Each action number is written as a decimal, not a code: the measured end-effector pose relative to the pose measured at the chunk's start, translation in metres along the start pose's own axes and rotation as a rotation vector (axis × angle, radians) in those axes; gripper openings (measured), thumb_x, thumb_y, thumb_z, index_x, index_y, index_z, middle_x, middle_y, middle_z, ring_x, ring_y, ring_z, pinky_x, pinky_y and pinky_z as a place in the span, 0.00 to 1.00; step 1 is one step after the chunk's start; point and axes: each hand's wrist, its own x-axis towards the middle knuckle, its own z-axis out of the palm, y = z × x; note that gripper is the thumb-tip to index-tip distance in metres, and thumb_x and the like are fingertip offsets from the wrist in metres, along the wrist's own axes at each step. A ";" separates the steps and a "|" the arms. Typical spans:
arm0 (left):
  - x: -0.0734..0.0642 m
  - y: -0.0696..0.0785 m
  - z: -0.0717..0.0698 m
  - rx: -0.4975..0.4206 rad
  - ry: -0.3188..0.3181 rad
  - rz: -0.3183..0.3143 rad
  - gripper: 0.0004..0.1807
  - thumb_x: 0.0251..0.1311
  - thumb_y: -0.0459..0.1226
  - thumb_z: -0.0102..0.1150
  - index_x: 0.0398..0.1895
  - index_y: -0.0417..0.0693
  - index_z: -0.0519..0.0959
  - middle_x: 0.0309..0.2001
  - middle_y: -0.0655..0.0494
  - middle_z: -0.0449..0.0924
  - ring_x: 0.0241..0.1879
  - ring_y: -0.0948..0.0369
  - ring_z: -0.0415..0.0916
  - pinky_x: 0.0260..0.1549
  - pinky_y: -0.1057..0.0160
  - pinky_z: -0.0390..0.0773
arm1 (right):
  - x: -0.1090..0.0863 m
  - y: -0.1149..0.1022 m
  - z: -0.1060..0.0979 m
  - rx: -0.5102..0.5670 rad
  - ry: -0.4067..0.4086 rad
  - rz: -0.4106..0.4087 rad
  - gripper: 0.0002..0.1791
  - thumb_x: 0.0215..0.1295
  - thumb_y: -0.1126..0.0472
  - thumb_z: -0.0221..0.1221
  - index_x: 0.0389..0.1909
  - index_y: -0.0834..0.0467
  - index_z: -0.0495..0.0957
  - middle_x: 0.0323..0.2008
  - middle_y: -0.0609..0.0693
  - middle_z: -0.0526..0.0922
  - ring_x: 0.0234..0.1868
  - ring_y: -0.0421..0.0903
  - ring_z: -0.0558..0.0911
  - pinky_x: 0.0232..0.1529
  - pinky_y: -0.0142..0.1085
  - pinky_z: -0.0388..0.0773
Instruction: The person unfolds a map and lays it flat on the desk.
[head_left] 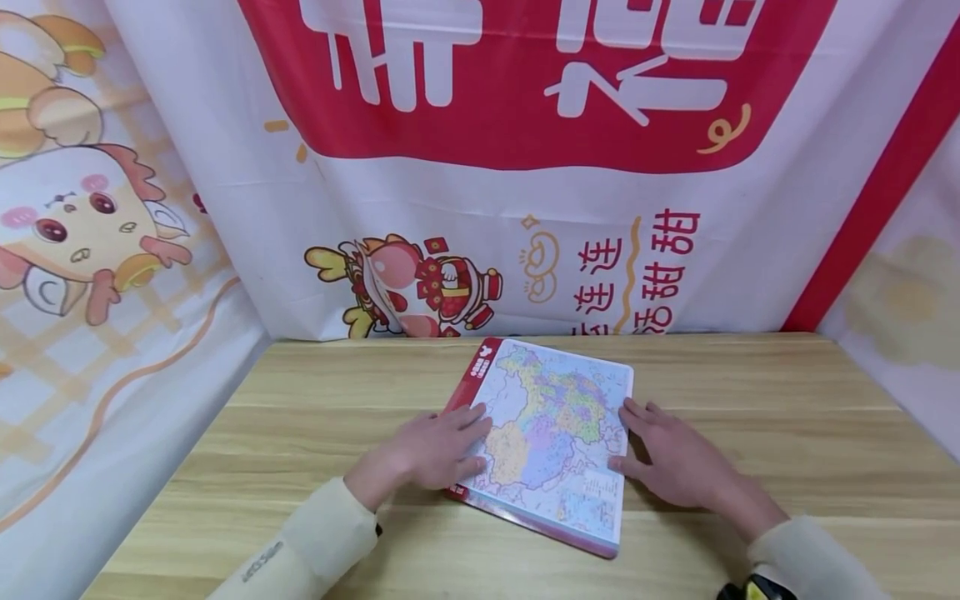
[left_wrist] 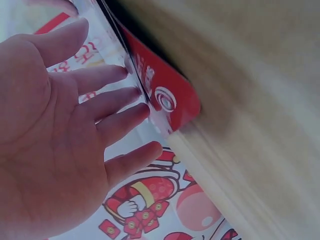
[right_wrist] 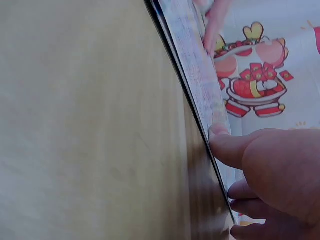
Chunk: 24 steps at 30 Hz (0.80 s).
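A flat board printed with a colourful map lies tilted on the wooden table, a red border along its left and near edges. My left hand rests at its left side, fingertips over the red border and onto the map. In the left wrist view that hand has its fingers extended towards the red corner of the board. My right hand touches the right edge. Seen from the right wrist, its thumb lies on the map's surface near the thin dark edge, with the other fingers along that edge.
The wooden table runs back to a white and red printed cloth hanging behind it. Another cloth with cartoon figures hangs on the left, and a pale one on the right.
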 end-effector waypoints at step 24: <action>-0.002 -0.003 0.006 0.011 0.004 0.004 0.40 0.73 0.57 0.59 0.84 0.60 0.62 0.86 0.58 0.56 0.85 0.54 0.55 0.79 0.39 0.65 | 0.004 -0.003 0.004 0.021 0.007 -0.036 0.48 0.73 0.36 0.61 0.78 0.68 0.64 0.82 0.66 0.61 0.80 0.73 0.61 0.75 0.68 0.66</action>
